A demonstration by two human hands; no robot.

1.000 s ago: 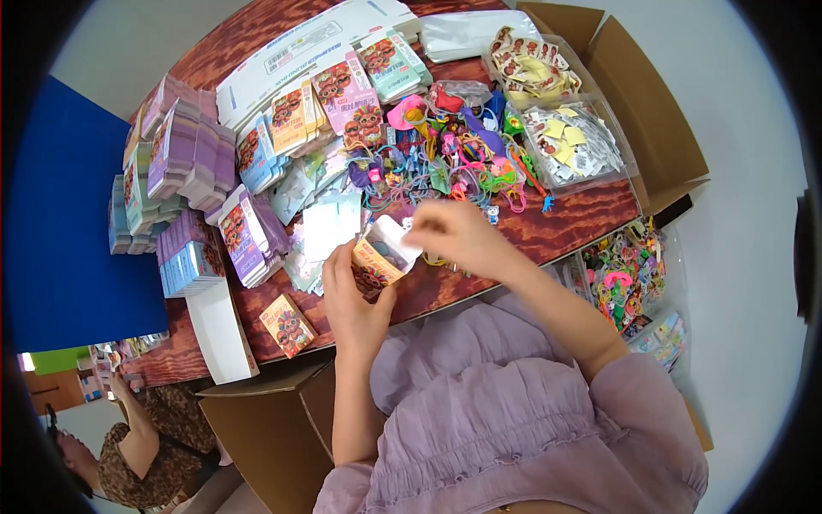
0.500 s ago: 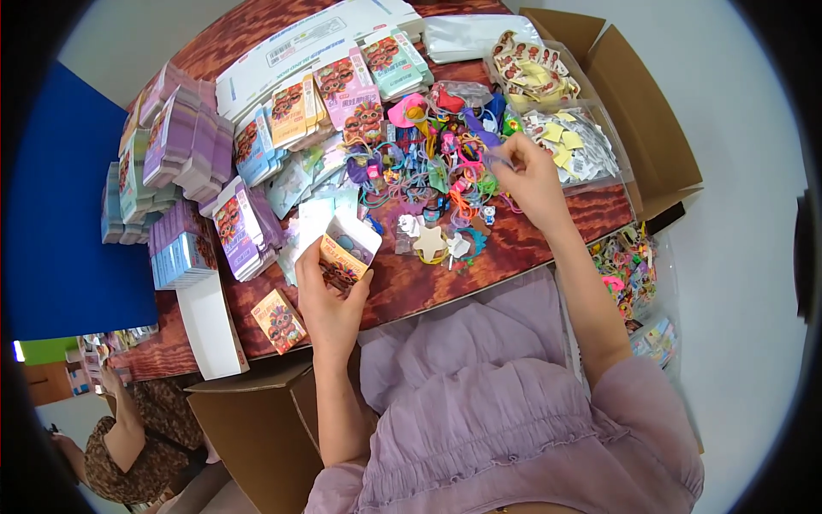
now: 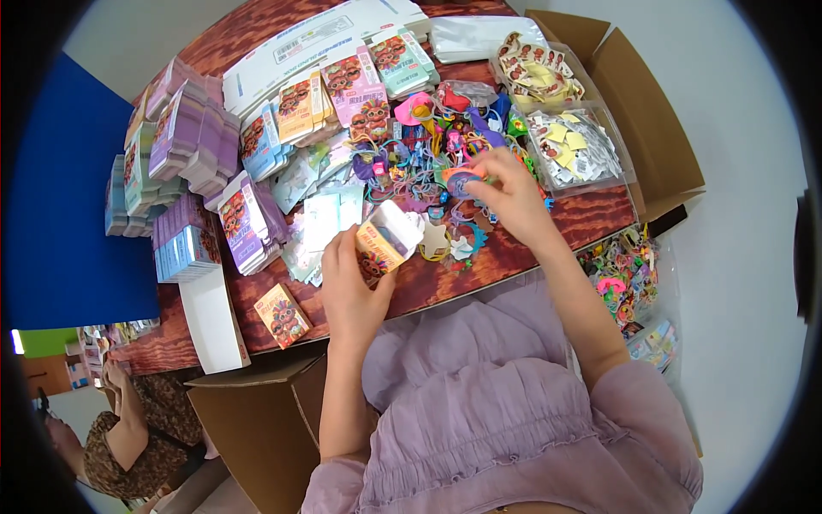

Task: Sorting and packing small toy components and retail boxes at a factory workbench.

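My left hand (image 3: 353, 278) is closed round a small orange-yellow cardboard box (image 3: 383, 250), its white flap standing up and its top gaping. Over the near right side of the trinket heap (image 3: 411, 158), my right hand (image 3: 516, 199) pinches a small blue-purple round thing (image 3: 462, 184); its kind is hard to make out. An orange piece shows by those fingers, and I cannot tell whether it is held too. Between the hands lie a cream star-shaped piece (image 3: 435, 242) and a small white figure (image 3: 461, 248). A closed orange box (image 3: 282, 317) rests left of my left hand.
Stacks of purple boxes (image 3: 195, 128) and blue boxes (image 3: 186, 244) stand at left. Pale cards (image 3: 321, 214) lie beside the heap. Clear trays of stickers (image 3: 535, 73) and paper pieces (image 3: 572, 150) sit right, next to a large carton (image 3: 646, 120). Another person (image 3: 137, 428) sits lower left.
My right hand has moved left and nearer to me, carrying the blue-purple thing toward the box. My left hand has shifted the opened box right and slightly away from me.
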